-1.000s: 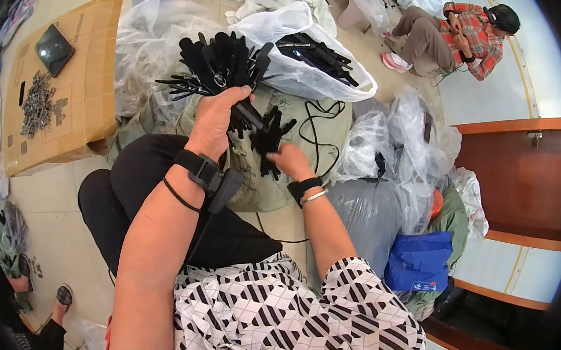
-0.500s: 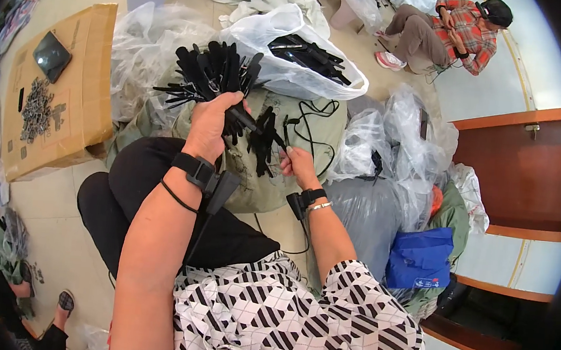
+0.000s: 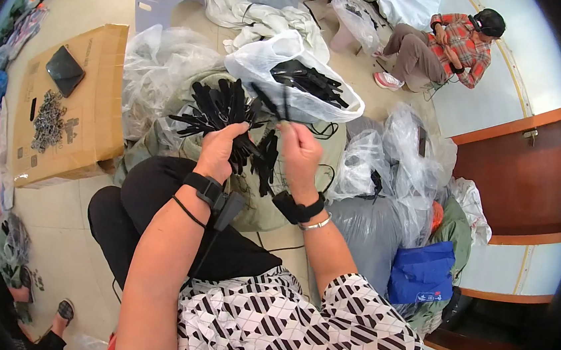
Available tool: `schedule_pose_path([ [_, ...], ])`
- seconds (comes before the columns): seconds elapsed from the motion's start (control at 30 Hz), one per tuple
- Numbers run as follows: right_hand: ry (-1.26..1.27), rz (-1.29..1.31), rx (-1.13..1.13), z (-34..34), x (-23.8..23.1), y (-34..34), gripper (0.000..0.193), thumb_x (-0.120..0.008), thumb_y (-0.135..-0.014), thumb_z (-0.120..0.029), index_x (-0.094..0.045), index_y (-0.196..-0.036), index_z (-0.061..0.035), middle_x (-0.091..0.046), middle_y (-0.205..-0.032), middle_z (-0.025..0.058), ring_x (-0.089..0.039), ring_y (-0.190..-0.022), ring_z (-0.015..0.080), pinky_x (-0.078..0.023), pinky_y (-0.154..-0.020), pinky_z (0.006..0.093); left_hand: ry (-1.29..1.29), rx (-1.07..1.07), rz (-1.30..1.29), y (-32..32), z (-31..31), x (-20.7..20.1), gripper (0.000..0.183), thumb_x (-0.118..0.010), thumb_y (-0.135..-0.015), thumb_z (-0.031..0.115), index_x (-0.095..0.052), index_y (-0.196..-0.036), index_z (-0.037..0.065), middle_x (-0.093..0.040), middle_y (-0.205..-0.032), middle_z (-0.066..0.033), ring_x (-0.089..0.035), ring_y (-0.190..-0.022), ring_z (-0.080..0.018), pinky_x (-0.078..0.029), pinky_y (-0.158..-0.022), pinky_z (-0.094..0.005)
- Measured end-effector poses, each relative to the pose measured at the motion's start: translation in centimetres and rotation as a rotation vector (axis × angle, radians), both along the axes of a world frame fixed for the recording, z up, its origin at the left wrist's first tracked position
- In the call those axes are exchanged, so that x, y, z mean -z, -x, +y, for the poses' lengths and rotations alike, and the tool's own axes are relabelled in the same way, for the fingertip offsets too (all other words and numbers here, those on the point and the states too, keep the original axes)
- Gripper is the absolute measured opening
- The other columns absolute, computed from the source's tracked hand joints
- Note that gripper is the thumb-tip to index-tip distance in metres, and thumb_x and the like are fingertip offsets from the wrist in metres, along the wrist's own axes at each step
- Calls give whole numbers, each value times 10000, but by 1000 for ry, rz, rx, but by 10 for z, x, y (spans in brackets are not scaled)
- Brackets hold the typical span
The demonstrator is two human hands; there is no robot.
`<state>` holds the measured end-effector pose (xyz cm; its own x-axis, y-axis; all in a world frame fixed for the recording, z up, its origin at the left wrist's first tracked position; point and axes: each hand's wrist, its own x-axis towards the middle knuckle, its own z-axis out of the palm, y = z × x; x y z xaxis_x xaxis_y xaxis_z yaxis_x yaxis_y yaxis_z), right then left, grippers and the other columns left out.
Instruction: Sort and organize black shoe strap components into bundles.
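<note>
A black bundle (image 3: 218, 106) is clasped at its near end by the left hand (image 3: 221, 150), fingers closed, seemingly against scattering, while blurred dark strips (image 3: 266, 100) farther right are fingertip-pinched by the right hand (image 3: 301, 151).

Small informal workshop, by the look: pale tiled floor (image 3: 54, 242); tan cardboard box (image 3: 99, 79) bearing heaped small silver metal pieces (image 3: 49, 121); translucent white plastic bag (image 3: 313, 110) of long black strips (image 3: 309, 81); full clear plastic sacks (image 3: 403, 146) around.

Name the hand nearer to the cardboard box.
Left. The left hand is right of the cardboard box, apart from it; the right hand is farther right, beyond the left hand.
</note>
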<state>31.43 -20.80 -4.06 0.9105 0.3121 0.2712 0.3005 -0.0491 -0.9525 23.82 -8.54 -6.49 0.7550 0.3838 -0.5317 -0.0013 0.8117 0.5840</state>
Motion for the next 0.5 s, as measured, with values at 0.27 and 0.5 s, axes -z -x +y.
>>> schedule_pose_path([
  [0.27,641,-639,-320,30,-19,-17,106,-521,-882,-180,-521,-908,-77,-579,-624,123,-562,-587,351,-433,-493,399,118,-67,-145,-2,-4,-13,234,-667,-814,251,-637,-923,47,-638,-827,-37,-608,-704,-138,-489,-628,-271],
  [0.5,922,-910,-552,29,-39,-21,143,-536,-757,-49,-505,-895,-68,-516,-750,110,-571,-685,288,-448,-542,373,31,12,-64,-1,0,-21,344,-676,-789,383,-615,-989,110,-631,-903,3,-602,-772,-111,-478,-604,-278],
])
